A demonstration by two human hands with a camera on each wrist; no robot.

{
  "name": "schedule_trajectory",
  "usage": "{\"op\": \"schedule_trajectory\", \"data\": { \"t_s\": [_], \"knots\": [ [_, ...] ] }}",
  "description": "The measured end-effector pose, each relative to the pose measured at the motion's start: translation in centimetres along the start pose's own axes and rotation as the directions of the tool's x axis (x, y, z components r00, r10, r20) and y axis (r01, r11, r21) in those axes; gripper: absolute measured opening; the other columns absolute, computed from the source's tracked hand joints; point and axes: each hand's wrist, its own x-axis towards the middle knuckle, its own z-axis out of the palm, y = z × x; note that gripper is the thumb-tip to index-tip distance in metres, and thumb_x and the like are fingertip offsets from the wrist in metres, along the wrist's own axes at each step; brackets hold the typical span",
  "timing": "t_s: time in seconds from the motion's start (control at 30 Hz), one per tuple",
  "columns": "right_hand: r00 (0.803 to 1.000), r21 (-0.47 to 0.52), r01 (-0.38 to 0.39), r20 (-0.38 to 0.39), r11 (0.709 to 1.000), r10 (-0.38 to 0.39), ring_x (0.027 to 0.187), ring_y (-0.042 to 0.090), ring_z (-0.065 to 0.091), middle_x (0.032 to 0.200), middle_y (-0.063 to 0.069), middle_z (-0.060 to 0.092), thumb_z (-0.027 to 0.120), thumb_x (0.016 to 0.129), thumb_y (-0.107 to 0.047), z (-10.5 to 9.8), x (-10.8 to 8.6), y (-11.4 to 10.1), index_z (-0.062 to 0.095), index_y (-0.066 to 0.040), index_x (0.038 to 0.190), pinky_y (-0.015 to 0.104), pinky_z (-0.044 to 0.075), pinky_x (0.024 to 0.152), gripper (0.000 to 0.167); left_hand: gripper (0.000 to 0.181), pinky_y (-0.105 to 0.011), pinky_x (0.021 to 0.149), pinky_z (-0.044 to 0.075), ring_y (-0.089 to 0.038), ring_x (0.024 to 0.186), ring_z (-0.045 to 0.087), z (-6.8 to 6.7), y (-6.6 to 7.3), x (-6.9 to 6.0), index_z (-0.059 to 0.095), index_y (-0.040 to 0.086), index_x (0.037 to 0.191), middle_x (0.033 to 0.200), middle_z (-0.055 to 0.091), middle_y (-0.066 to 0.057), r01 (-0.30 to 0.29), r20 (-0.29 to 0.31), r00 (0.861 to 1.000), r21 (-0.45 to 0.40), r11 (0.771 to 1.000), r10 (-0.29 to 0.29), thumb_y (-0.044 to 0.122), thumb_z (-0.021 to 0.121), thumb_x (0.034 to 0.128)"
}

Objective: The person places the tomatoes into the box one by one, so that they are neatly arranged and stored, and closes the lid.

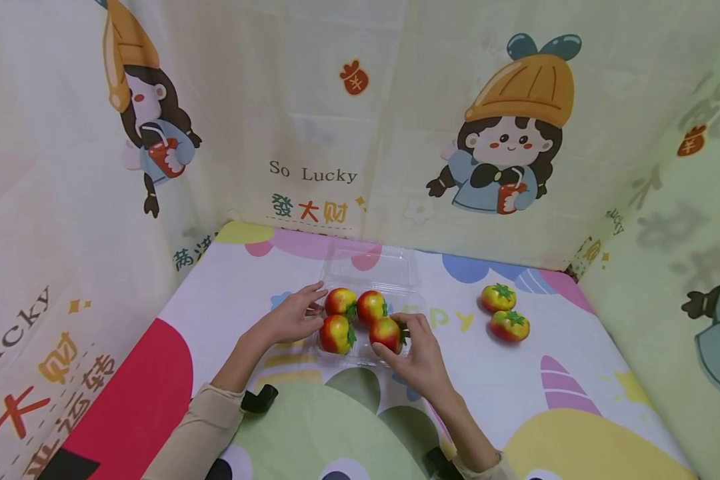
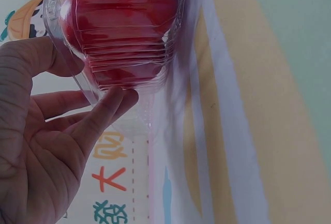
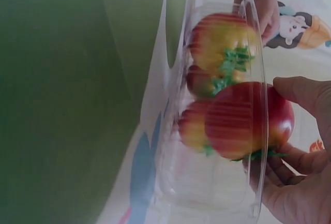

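Note:
A clear plastic clamshell box (image 1: 360,361) stands on the table with its lid (image 1: 369,267) folded back. Inside it, on the left and at the back, sit 3 red-and-yellow toy tomatoes (image 1: 337,334) with green leafy tops. My right hand (image 1: 421,353) grips another tomato (image 1: 385,335) between thumb and fingers; in the right wrist view this tomato (image 3: 248,120) is at the box's rim, partly seen through the clear wall. My left hand (image 1: 292,319) holds the box's left edge, thumb at the rim (image 2: 64,53) and fingers against the outer wall.
Two more tomatoes, a rear one (image 1: 498,298) and a front one (image 1: 509,327), lie close together on the table to the right of the box. A patterned cloth (image 1: 228,333) covers the table. Printed curtains (image 1: 396,133) hang behind it and at both sides.

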Motion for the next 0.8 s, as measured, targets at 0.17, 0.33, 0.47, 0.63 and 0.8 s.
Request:
{"op": "schedule_trajectory", "data": {
  "t_s": [0.17,0.33,0.47,0.63,0.8],
  "knots": [
    [0.999,0.024,-0.04,0.004,0.999,0.04,0.103,0.021,0.063,0.116,0.006,0.059,0.088,0.078,-0.025,0.6,0.0,-0.3,0.063,-0.008,0.123,0.036,0.059,0.087,0.054,0.062,-0.047,0.102,0.054,-0.034,0.121,0.066,-0.1,0.2,-0.1,0.042,-0.007,0.151,0.164,0.029,-0.024,0.003,-0.002,1.0,0.0,1.0,-0.003,0.009,0.056,0.0932],
    [0.998,0.028,-0.057,0.006,0.998,0.057,0.104,0.022,0.063,0.115,0.006,0.059,0.087,0.08,-0.026,0.9,0.0,-0.7,0.062,-0.008,0.123,0.038,0.059,0.087,0.053,0.062,-0.047,0.101,0.054,-0.034,0.12,0.066,-0.1,0.3,-0.1,0.042,-0.009,0.151,0.163,0.03,-0.026,0.0,-0.003,1.0,-0.003,1.0,0.0,0.008,0.056,0.093],
    [0.998,0.038,-0.058,0.008,0.998,0.057,0.103,0.023,0.063,0.114,0.007,0.058,0.087,0.08,-0.024,1.2,0.0,-0.9,0.062,-0.006,0.124,0.037,0.059,0.085,0.054,0.062,-0.047,0.102,0.054,-0.034,0.119,0.066,-0.2,0.4,-0.2,0.042,-0.009,0.151,0.163,0.03,-0.026,-0.002,-0.002,1.0,-0.002,1.0,0.002,0.007,0.055,0.0928],
    [0.997,0.044,-0.076,0.003,0.996,0.076,0.102,0.023,0.062,0.112,0.008,0.058,0.087,0.08,-0.024,1.6,0.1,-1.0,0.061,-0.004,0.122,0.043,0.059,0.084,0.053,0.062,-0.046,0.102,0.053,-0.033,0.119,0.067,-0.2,0.5,-0.2,0.042,-0.008,0.151,0.163,0.03,-0.025,-0.001,-0.001,1.0,0.009,1.0,0.001,0.008,0.055,0.0929],
    [0.993,0.041,-0.115,0.01,0.993,0.114,0.103,0.024,0.061,0.112,0.008,0.058,0.086,0.08,-0.029,1.9,0.2,-1.3,0.06,-0.005,0.122,0.05,0.057,0.087,0.054,0.062,-0.046,0.102,0.053,-0.033,0.119,0.067,-0.2,0.5,-0.2,0.042,-0.008,0.151,0.163,0.03,-0.025,0.0,0.0,1.0,0.008,1.0,0.0,0.009,0.055,0.0929]
  ]
}}
